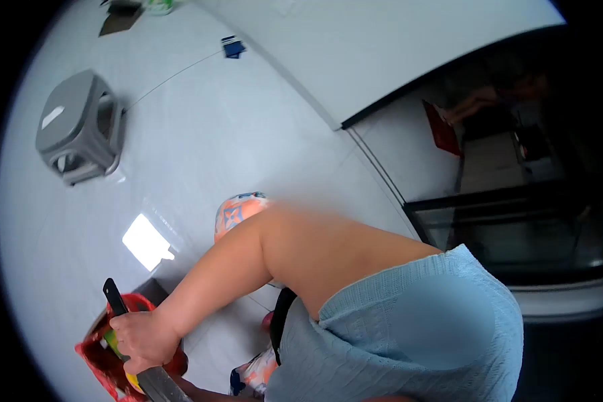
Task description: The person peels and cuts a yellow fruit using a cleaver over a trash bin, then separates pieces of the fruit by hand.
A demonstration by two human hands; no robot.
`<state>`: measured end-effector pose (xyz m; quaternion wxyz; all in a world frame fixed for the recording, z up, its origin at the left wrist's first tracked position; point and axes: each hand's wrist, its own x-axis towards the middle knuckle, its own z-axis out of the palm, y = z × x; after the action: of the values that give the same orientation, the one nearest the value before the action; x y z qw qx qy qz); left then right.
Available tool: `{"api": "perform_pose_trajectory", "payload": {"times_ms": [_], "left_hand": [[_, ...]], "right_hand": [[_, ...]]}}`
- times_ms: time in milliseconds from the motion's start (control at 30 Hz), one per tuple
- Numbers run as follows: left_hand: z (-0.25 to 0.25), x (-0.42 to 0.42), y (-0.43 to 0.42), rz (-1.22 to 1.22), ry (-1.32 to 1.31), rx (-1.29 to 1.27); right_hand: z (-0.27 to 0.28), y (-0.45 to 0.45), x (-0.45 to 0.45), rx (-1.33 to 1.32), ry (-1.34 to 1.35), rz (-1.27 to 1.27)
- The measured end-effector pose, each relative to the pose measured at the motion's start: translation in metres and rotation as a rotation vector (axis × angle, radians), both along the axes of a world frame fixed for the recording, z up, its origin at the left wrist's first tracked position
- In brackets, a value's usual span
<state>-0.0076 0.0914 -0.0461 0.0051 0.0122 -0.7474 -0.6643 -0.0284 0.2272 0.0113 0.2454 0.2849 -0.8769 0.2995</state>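
My right hand (144,340) is closed around a long tool that looks like a knife, its black handle (116,298) sticking out past my fingers. On the other side of the hand its broad grey blade (161,385) runs down to the bottom edge. Under the hand lies an open red plastic bag (90,354) with green and yellow items partly showing inside. A strip of my left forearm (211,395) appears at the bottom edge, but the left hand itself is hidden.
A grey plastic stool (77,127) stands on the pale tiled floor (181,127). Small dark blue cards (232,47) lie farther off. A dark glass-fronted cabinet (516,228) is at the right. My patterned trouser knee (238,213) shows beside my arm.
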Motion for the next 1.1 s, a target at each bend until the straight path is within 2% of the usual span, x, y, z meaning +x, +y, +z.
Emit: {"api": "perform_pose_trajectory", "payload": {"times_ms": [233,333,767,933,1100], "left_hand": [[-0.009,-0.002,0.017,-0.059,0.012,-0.034],[-0.009,-0.003,0.02,-0.066,0.011,-0.059],[-0.012,-0.006,0.014,-0.004,0.0,-0.11],[-0.014,-0.008,0.007,0.011,-0.008,-0.122],[-0.015,-0.011,-0.007,0.032,-0.002,-0.132]], "right_hand": [[0.001,0.027,0.012,-0.076,0.086,-0.182],[0.001,0.039,0.014,-0.003,-0.054,-0.211],[0.003,0.041,-0.001,-0.012,-0.194,-0.164],[0.008,0.043,0.0,0.03,-0.356,-0.193],[0.013,0.036,-0.002,-0.067,-0.487,-0.176]]}}
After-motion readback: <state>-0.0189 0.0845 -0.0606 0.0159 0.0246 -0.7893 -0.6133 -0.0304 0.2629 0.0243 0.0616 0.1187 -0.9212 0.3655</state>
